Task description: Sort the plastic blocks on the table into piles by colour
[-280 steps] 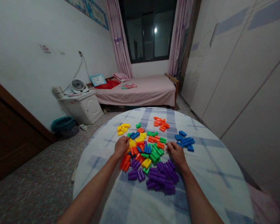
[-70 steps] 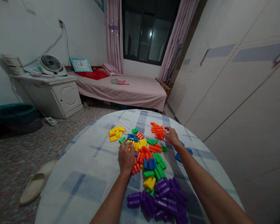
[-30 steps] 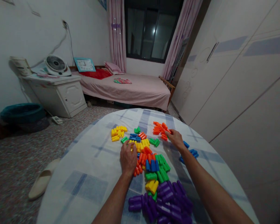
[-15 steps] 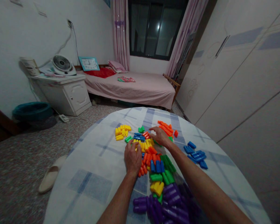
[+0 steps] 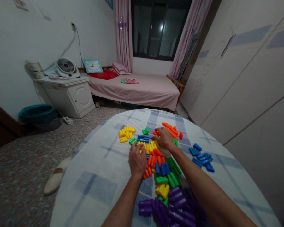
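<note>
On the table lies a mixed pile of bullet-shaped plastic building blocks. My right hand [image 5: 165, 137] is at the pile's far side, fingers curled down over an orange block [image 5: 155, 132] that is partly hidden under them. My left hand [image 5: 137, 160] rests at the pile's left edge, fingers bent and apart, close against yellow blocks [image 5: 148, 148]; whether it touches them I cannot tell. Blue blocks [image 5: 143, 138] lie between the two hands. Nearer me are orange blocks [image 5: 153, 160], green blocks [image 5: 174, 166] and purple blocks [image 5: 165, 209], some of the purple ones shaded by my right arm.
Separate groups stand around the pile: yellow blocks [image 5: 126, 134] at far left, green blocks [image 5: 145, 130] at the back, orange blocks [image 5: 171, 128] behind my right hand, blue blocks [image 5: 202, 156] at right. A checked cloth covers the round table [image 5: 94, 186]. A bed [image 5: 142, 86] stands beyond.
The orange block beside the blue ones has shifted right and away from me with my right hand, whose fingers now cover part of it. My left hand stays in place.
</note>
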The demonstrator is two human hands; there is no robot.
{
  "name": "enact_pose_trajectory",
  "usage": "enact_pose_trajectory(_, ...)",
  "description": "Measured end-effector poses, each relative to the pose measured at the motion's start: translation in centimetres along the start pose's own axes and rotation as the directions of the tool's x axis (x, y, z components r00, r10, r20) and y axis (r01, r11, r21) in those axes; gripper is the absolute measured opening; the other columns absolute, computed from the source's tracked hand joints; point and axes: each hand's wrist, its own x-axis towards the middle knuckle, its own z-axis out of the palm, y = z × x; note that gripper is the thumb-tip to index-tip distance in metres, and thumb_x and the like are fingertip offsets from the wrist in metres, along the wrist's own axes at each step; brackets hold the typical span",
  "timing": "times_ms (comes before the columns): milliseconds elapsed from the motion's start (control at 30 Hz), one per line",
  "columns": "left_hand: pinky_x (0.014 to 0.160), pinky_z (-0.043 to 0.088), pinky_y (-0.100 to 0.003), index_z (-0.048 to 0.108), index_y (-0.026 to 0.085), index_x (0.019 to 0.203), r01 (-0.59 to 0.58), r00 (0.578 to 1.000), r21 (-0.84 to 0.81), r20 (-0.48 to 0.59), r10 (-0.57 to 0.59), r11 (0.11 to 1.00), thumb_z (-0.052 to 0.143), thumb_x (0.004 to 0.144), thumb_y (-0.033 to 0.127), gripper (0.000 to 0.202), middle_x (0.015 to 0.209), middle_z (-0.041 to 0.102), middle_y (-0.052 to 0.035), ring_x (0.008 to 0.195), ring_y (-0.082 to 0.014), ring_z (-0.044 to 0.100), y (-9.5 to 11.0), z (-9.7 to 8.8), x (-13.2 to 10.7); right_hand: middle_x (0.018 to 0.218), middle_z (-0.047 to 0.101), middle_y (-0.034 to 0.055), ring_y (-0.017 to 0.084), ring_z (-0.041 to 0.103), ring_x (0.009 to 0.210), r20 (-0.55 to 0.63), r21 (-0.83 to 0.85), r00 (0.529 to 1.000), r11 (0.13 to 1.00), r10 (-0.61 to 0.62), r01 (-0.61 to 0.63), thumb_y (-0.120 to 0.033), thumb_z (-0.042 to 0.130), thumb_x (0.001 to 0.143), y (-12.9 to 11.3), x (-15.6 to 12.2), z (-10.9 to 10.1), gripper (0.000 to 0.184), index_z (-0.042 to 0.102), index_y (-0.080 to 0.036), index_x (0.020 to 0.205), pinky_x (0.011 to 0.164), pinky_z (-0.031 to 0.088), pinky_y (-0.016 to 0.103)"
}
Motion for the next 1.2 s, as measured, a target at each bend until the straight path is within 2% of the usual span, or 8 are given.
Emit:
enact_pose_trajectory(100,0.100,0.040,-0.039,0.065,0.016,0.100,-0.003,1.000,0.011,0.008,0.003,1.000,0.039,0.089,0.027,0.030,0.121,0.054,-0.0115,0.114,-0.0225,0.051,0.2,-0.2,-0.1,0.113,0.059,0.0123,0.023,0.054,0.103,-0.118,0.005,0.986,0.993,0.122,-0.122,-0.026,0.053,0.082,2.7,0.7,-1.8,0.035,0.058,-0.017,0.115,0.088,0.040,0.032)
enact_pose_trajectory(233,0.100,0.041,-0.038,0.064,0.017,0.099,0.004,1.000,0.013,0.004,-0.004,1.000,0.040,0.089,0.028,0.029,0.122,0.053,-0.0109,0.114,-0.0223,0.051,0.0,0.0,-0.1,0.107,0.063,0.0115,0.022,0.059,0.094,-0.167,0.060,0.937,0.951,0.308,-0.302,-0.031,0.051,0.082,6.4,1.6,-3.6,0.037,0.056,-0.016,0.115,0.080,0.044,0.033)
enact_pose_trajectory(400,0.099,0.041,-0.039,0.064,0.017,0.100,-0.005,1.000,0.019,0.003,0.005,1.000,0.040,0.089,0.027,0.028,0.122,0.054,-0.0106,0.114,-0.0223,0.051,-0.1,0.2,-0.1,0.104,0.065,0.0101,0.018,0.061,0.091,-0.138,0.111,0.936,0.944,0.324,-0.310,-0.033,0.050,0.084,8.4,0.7,-3.9,0.037,0.057,-0.013,0.115,0.080,0.045,0.029)
enact_pose_trajectory(533,0.099,0.041,-0.039,0.065,0.017,0.099,-0.005,1.000,0.024,0.006,0.005,1.000,0.040,0.088,0.027,0.028,0.122,0.054,-0.0109,0.113,-0.0223,0.051,0.0,0.1,-0.1,0.110,0.062,0.0115,0.021,0.057,0.099,-0.197,0.070,0.934,0.955,0.297,-0.289,-0.031,0.047,0.085,8.3,-2.3,-3.3,0.033,0.059,-0.014,0.110,0.086,0.041,0.032)
enact_pose_trajectory(700,0.100,0.040,-0.040,0.065,0.018,0.099,-0.001,1.000,0.016,0.007,0.001,1.000,0.041,0.088,0.027,0.028,0.121,0.054,-0.0108,0.114,-0.0231,0.050,-0.3,0.2,-0.1,0.103,0.062,0.0102,0.022,0.058,0.091,-0.120,-0.061,0.949,0.952,0.290,-0.299,-0.036,0.050,0.085,7.3,-5.8,-1.7,0.031,0.058,-0.016,0.108,0.075,0.043,0.031)
enact_pose_trajectory(833,0.100,0.040,-0.039,0.065,0.018,0.099,-0.011,1.000,0.010,0.002,0.011,1.000,0.041,0.087,0.026,0.027,0.121,0.054,-0.0104,0.114,-0.0227,0.051,-0.4,0.3,0.0,0.108,0.059,0.0099,0.021,0.057,0.095,-0.110,-0.119,0.964,0.960,0.242,-0.254,-0.028,0.051,0.084,6.8,-7.1,-0.8,0.026,0.058,-0.018,0.107,0.074,0.041,0.029)
enact_pose_trajectory(1067,0.099,0.041,-0.039,0.065,0.019,0.098,-0.009,1.000,0.001,-0.002,0.009,1.000,0.041,0.087,0.027,0.028,0.121,0.055,-0.0099,0.114,-0.0226,0.051,-0.2,0.1,0.0,0.092,0.063,0.0053,0.018,0.060,0.080,0.010,0.100,0.988,0.983,0.157,-0.157,-0.030,0.047,0.083,6.5,-9.0,-1.1,0.021,0.062,-0.018,0.090,0.072,0.043,0.028)
enact_pose_trajectory(1200,0.100,0.040,-0.039,0.065,0.019,0.097,-0.006,1.000,0.006,0.006,0.006,1.000,0.041,0.087,0.026,0.027,0.121,0.054,-0.0100,0.114,-0.0226,0.051,-0.1,0.1,0.0,0.091,0.066,0.0052,0.019,0.060,0.083,-0.074,0.189,0.985,0.972,0.157,-0.141,-0.029,0.044,0.084,5.0,-7.7,-1.8,0.024,0.063,-0.018,0.092,0.078,0.045,0.031)
